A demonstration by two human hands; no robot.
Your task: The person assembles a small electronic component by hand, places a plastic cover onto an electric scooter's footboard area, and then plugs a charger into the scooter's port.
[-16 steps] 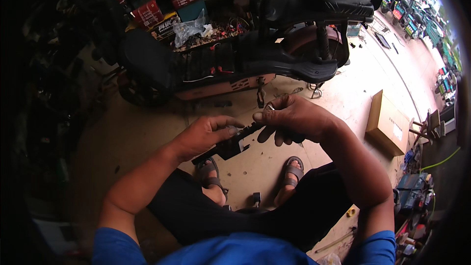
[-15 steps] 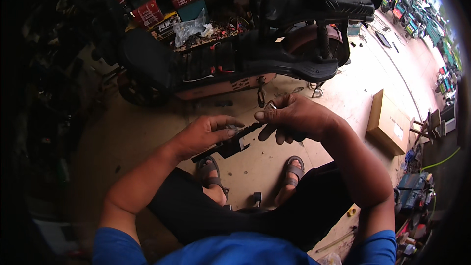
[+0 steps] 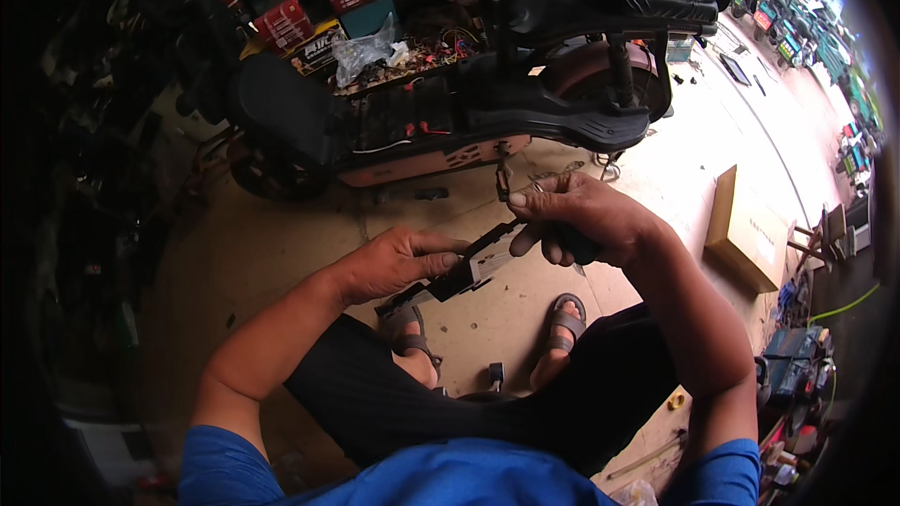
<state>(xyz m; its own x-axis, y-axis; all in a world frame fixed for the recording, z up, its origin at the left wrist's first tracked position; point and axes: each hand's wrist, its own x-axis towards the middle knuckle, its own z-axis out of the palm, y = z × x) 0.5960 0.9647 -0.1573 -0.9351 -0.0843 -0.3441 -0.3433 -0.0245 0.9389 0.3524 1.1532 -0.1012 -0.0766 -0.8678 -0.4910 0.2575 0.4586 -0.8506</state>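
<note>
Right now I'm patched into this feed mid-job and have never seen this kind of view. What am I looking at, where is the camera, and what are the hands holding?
The picture comes from a wide fisheye camera worn on a person's head, looking down at their own two bare hands, so straight lines bend near the rim. There is no machine arm here. The person sits low, in a blue shirt and black trousers, sandalled feet on a tan concrete floor. The left hand grips one end of a flat black elongated part with a pale label; the right hand grips the other end, wrapped around a dark handle-like piece I cannot identify. Ahead stands a small black and pink electric scooter with a padded black seat, its wiring exposed. A flat brown cardboard box lies on the floor to the right.
</note>
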